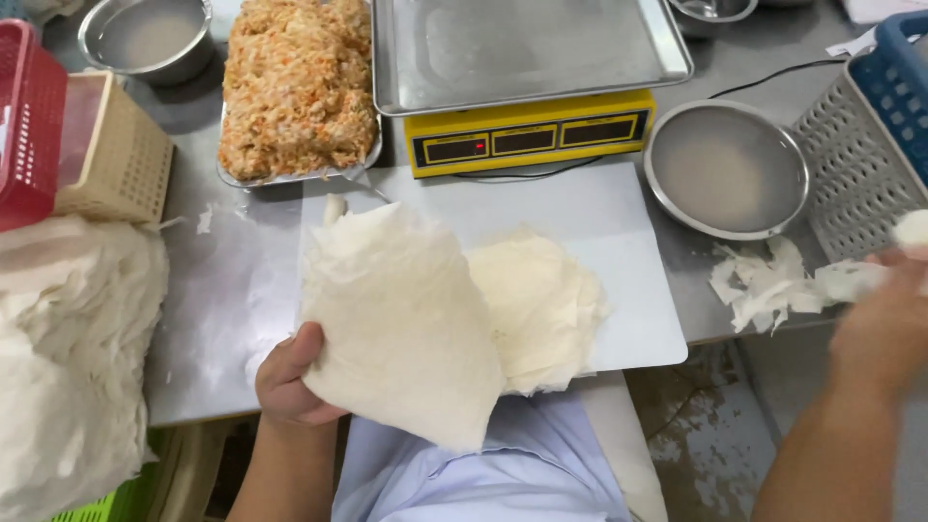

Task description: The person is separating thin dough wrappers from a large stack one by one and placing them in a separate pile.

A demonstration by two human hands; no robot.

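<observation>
Left hand [288, 379] grips pale wrapper sheet [396, 324] below yellow scale [529, 135].

Cream wrapper sheet [401, 319] — yellow scale [527, 140] — orange-flecked filling [295, 82], red basket [29, 116].

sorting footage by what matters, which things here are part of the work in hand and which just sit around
In hand: left hand holding wrapper sheet; wrapper stack; white board; right hand over torn scraps.

Lying about: yellow scale; filling tray; steel bowl; baskets.
</observation>
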